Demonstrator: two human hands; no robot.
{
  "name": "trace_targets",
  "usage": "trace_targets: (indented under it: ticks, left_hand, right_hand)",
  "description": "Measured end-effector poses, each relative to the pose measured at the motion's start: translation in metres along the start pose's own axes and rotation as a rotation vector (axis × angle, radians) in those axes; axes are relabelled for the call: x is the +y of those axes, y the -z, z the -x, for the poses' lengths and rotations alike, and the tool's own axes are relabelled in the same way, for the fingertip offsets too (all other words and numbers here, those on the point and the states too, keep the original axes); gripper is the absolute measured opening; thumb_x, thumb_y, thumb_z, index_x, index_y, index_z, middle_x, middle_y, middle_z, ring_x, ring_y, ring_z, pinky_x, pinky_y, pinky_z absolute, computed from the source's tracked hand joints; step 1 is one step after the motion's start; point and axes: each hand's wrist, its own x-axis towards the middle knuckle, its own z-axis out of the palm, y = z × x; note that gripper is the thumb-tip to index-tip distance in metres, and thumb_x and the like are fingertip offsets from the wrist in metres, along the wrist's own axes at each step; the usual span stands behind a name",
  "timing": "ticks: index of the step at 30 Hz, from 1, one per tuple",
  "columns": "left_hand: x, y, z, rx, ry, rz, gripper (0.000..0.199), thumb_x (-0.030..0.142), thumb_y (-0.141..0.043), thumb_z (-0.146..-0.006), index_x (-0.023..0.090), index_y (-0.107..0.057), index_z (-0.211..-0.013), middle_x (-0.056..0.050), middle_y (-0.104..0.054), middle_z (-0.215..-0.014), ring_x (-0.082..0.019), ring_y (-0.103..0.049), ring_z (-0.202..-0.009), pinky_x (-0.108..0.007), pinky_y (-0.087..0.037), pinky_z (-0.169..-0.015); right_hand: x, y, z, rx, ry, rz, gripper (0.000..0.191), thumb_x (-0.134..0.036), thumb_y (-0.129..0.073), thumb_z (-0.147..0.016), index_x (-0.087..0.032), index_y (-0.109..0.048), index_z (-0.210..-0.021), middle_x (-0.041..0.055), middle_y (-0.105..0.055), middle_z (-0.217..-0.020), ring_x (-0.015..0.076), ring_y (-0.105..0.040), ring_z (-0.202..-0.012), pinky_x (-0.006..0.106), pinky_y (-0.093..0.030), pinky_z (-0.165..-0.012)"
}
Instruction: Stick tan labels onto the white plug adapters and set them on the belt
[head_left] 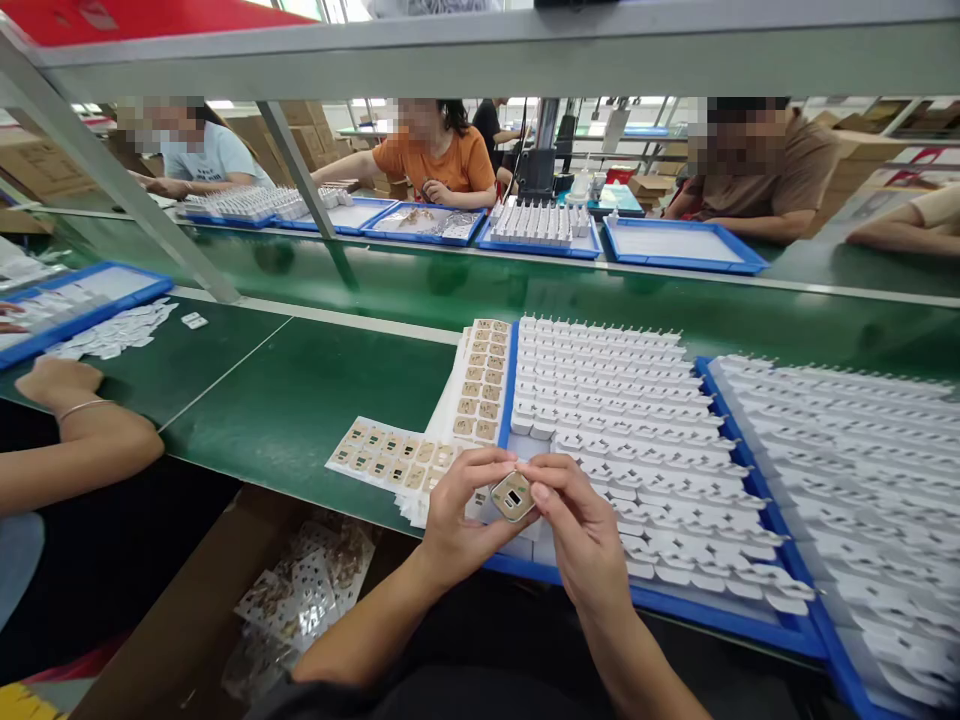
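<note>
While both hands (517,525) meet | fingers bent around small unit (513,496)

Setting: factory assembly floor. Long green surface (300,365) carries blue-rimmed tray (780,530) packed with rows of identical white parts (607,390). Beyond the tray: several seated people (442,160) along a further bench line, cardboard boxes (300,130) stacked behind.

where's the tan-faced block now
Head view, just below centre: the block is between left hand and right hand, by the nearest blue tray.
</note>
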Motion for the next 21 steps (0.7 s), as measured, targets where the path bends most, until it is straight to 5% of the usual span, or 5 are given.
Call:
trace_targets:
  ticks: [6,14,21]
  left_hand:
    - [-0.004,-0.012,0.0,0.037,-0.021,-0.073,0.04,0.017,-0.073,-0.082,0.023,-0.056,-0.118,-0.007,-0.064,-0.11,-0.021,-0.065,-0.103,-0.035,-0.057,-0.087]
    - [0.0,-0.011,-0.003,-0.012,-0.104,-0.066,0.048,0.015,-0.068,-0.082,0.024,-0.053,-0.126,-0.009,-0.065,-0.115,-0.023,-0.066,-0.108,-0.036,-0.058,-0.091]
    - [-0.006,-0.006,-0.001,0.03,-0.051,-0.025,0.045,0.02,-0.074,-0.08,0.026,-0.057,-0.12,-0.009,-0.066,-0.112,-0.024,-0.068,-0.104,-0.04,-0.059,-0.087]
  right_hand:
    - [0.011,-0.01,0.002,0.129,-0.015,0.118,0.024,-0.041,-0.072,-0.085,-0.029,-0.071,-0.106,0.0076,-0.06,-0.115,0.0234,-0.062,-0.103,0.025,-0.055,-0.071]
    - [0.026,-0.008,-0.001,0.244,0.058,0.033,0.023,-0.048,-0.07,-0.086,-0.025,-0.075,-0.089,0.0077,-0.065,-0.104,0.0243,-0.065,-0.099,0.029,-0.058,-0.077]
    - [0.024,0.003,-0.008,0.077,0.143,0.144,0.017,-0.034,-0.061,-0.094,-0.028,-0.076,-0.099,0.0085,-0.072,-0.107,0.0255,-0.068,-0.103,0.035,-0.059,-0.086]
